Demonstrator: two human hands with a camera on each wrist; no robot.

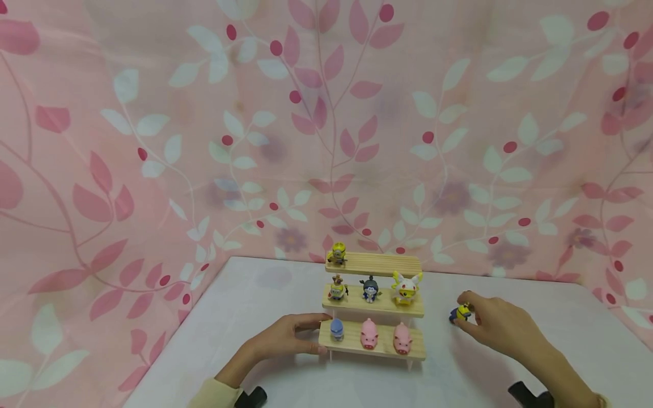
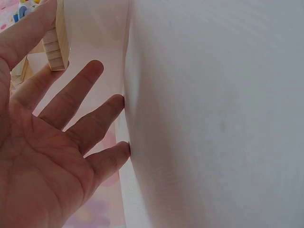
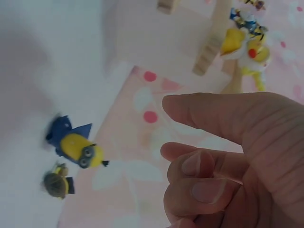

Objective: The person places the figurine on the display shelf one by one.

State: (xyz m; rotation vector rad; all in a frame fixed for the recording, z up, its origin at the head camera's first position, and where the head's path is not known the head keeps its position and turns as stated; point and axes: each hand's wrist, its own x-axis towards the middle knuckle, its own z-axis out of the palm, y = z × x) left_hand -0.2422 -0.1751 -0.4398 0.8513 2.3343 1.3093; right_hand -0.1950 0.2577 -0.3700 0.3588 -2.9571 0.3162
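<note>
A three-step wooden display stand bears small toy figures. My left hand pinches the left end of its lowest step between thumb and index finger; the other fingers spread apart in the left wrist view. Beyond the stand's right side, my right hand is close over a yellow minion figure in blue, overlapping it in the head view. The right wrist view shows a gap between thumb and fingers with nothing in it. Beside that minion lies a smaller figure with a dark, rounded back.
One minion figure stands on the top step. The middle step carries a hatted minion, a dark-haired figure and a white-hooded yellow figure. Below are a blue-capped figure and two pink pigs. Floral cloth hangs behind.
</note>
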